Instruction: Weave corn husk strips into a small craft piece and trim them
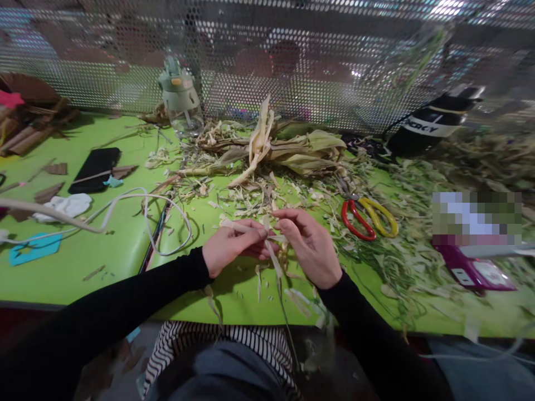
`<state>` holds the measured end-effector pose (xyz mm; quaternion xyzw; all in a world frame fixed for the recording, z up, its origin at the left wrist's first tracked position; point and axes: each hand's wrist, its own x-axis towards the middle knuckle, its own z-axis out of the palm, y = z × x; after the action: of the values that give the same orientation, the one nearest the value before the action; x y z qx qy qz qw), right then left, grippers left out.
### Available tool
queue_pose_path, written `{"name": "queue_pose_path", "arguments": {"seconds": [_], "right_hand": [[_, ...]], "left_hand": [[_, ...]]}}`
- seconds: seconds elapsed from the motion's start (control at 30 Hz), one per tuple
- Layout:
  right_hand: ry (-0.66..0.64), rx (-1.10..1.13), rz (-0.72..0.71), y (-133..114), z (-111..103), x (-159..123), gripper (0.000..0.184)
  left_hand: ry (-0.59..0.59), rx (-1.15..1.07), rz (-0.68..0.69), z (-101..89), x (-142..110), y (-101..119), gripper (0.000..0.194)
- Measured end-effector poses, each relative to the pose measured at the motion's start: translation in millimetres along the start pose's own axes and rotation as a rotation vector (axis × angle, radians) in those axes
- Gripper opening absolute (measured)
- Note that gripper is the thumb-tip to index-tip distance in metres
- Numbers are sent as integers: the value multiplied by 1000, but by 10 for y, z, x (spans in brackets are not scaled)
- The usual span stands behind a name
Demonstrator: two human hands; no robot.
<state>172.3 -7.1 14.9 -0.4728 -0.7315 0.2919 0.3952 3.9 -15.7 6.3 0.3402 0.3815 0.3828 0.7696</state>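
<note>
Left hand (236, 243) pinches pale strip (274, 262); right hand (312, 249) half-open beside it, contact unclear. Husk heap (307, 153) crowds surface's (188, 289) far edge, mid-length; red-and-yellow-handled scissors (353, 197) nearer, rightward.

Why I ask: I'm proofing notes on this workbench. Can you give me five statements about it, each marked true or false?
1. The left hand holds a pale strip. True.
2. Both handles of the scissors are red. False: one is red, the other yellow.
3. The black phone lies left of the loop in the white cable. True.
4. The bottle with the grey-green lid lies on its side. False: it stands upright, near the perforated screen.
5. Both sleeves are black. True.
</note>
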Motion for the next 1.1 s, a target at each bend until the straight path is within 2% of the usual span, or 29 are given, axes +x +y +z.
{"name": "queue_pose_path", "arguments": {"seconds": [0.2,0.37,0.43,0.5,0.6,0.7,0.83,0.97,1.1], "right_hand": [[3,-97,-91,4,-20,-22,18],[-4,-170,-120,45,-28,-7,15],[82,-253,-204,64,-41,9,10],[166,-368,-330,74,-49,15,20],[115,-484,-485,68,-41,-8,24],[72,-509,-550,53,-22,-39,18],[117,-400,-450,42,-6,-30,7],[19,-126,-227,54,26,-9,7],[-34,51,-6,85,77,-30,11]], "left_hand": [[65,107,125,-40,39,73,23],[32,157,114,-97,80,81,14],[16,88,81,-128,93,78,11],[2,14,73,-153,101,75,12],[3,23,118,-159,97,74,17],[22,129,182,-133,85,66,20],[-21,185,177,-91,78,51,23],[-21,166,143,-57,68,60,20],[-17,156,144,-48,63,65,22]]}}
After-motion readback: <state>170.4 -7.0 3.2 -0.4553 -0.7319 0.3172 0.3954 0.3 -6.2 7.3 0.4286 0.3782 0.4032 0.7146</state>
